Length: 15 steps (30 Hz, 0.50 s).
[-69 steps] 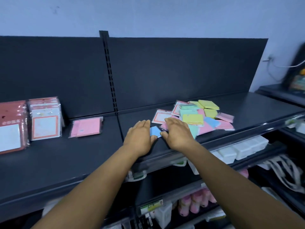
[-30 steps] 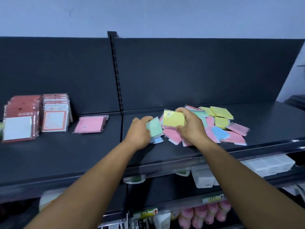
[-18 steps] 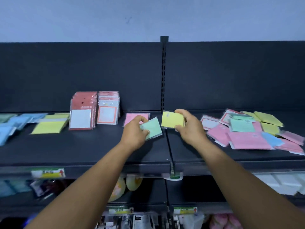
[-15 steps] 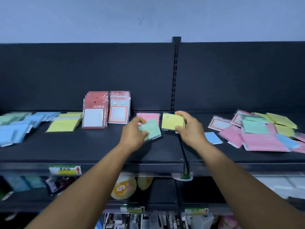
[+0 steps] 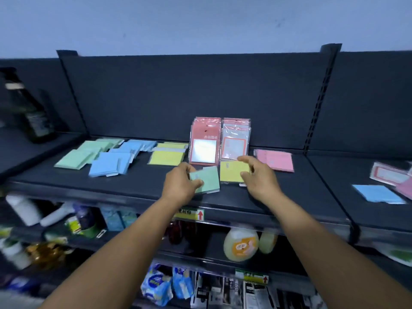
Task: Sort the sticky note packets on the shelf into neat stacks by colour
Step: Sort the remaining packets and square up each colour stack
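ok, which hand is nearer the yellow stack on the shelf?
Left. The left hand, gripping a green packet, sits just below-right of the yellow stack. The right hand, holding a yellow packet, is further right.

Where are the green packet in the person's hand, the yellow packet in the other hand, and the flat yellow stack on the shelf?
green packet (image 5: 208, 179), head view, on its green face right of the thumb.
yellow packet (image 5: 231, 172), head view, on the middle of its face.
yellow stack (image 5: 166, 157), head view, on the top packet's face.
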Tool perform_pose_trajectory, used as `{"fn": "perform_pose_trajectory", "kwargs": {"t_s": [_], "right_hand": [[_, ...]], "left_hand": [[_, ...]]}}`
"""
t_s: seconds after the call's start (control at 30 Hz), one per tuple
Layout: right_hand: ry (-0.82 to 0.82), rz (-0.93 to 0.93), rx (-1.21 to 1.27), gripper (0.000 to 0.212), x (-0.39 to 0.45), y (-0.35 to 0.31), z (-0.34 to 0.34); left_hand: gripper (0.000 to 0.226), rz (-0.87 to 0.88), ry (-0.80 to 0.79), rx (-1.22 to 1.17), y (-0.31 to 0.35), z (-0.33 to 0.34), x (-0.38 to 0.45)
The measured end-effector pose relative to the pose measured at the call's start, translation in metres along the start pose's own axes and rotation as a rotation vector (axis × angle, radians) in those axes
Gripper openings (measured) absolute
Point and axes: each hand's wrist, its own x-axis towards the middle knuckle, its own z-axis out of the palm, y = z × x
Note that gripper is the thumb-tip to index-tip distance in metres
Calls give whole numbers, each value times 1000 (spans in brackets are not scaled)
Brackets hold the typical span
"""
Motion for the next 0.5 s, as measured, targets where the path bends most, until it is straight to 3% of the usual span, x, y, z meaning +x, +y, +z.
{"fn": "perform_pose_trajectory", "kwargs": {"t_s": [0.5], "right_hand": [[-186,-134,-69,37,49,-64,114]], "left_hand": [[27,-111,182,152,-72,-72,25]]}}
